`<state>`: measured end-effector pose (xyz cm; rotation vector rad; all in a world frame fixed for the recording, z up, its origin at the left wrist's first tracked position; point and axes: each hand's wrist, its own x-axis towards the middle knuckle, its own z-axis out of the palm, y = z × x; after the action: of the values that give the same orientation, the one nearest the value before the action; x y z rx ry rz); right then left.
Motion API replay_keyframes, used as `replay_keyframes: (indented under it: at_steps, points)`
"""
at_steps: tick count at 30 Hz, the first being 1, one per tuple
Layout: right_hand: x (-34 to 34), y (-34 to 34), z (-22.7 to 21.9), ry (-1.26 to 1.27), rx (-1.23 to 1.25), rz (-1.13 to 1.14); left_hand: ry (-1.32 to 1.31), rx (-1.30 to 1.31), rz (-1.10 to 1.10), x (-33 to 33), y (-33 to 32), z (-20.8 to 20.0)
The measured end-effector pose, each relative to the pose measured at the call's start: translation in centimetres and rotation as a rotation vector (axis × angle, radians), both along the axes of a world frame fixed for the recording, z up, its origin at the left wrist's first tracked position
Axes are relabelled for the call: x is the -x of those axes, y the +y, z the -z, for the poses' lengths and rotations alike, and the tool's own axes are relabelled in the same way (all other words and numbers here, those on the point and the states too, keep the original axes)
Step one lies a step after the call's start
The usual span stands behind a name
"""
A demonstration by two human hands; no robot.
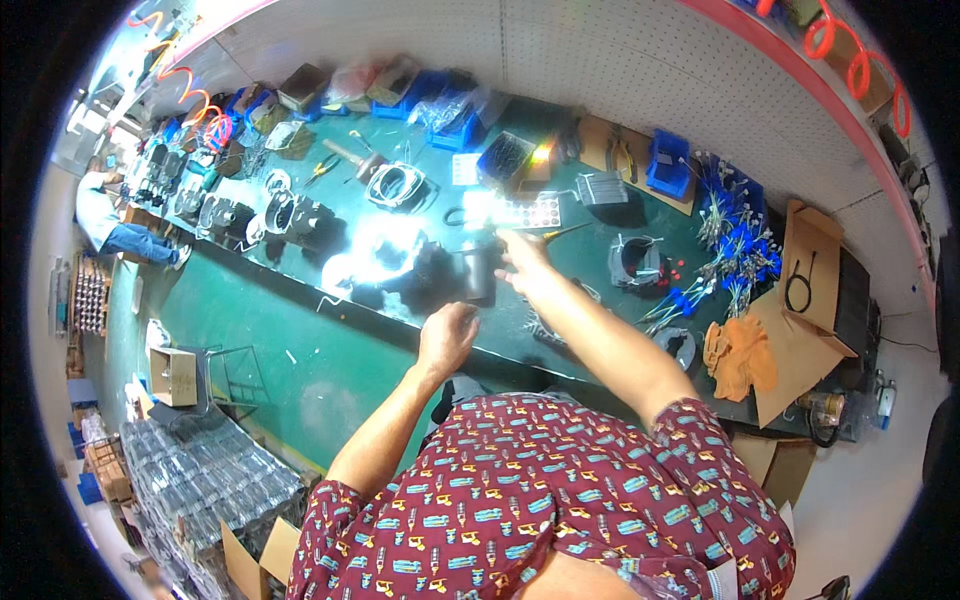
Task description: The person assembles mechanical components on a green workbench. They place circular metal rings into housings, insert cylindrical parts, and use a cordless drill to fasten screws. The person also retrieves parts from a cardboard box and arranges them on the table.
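Note:
My left hand (pixel 447 338) is at the front edge of the green workbench (pixel 575 265), its fingers curled closed; whatever they hold, if anything, is hidden. Just beyond it stands a dark grey cylindrical part (pixel 478 275). Over the bench, my right hand (pixel 525 262) reaches forward with fingers apart and nothing visible in them. Its fingertips are nearest a pale card with rows of round dark pieces (pixel 535 210), partly washed out by glare. Left of the cylinder, a dark motor-like housing (pixel 425 272) sits beside a very bright patch of light.
A grey ring-shaped part (pixel 635 262), blue connectors with wires (pixel 740 240) and orange gloves (pixel 740 357) lie to the right. Behind are pliers (pixel 627 158) and blue bins (pixel 668 165). More housings (pixel 295 215) line the left, where another person (pixel 105 220) works.

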<state>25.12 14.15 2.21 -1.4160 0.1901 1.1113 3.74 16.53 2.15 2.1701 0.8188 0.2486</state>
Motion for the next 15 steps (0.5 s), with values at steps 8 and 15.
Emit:
replay_keyframes:
  at_steps: [8,15]
  points:
    - [-1.2,7.5,12.4,-0.086,0.324,0.421,-0.012,0.094,0.103,5.3,5.9,1.3]
    - [0.3,6.3,10.8,-0.087,0.298,0.483,0.039,0.097,0.335,6.2,9.7,1.6]
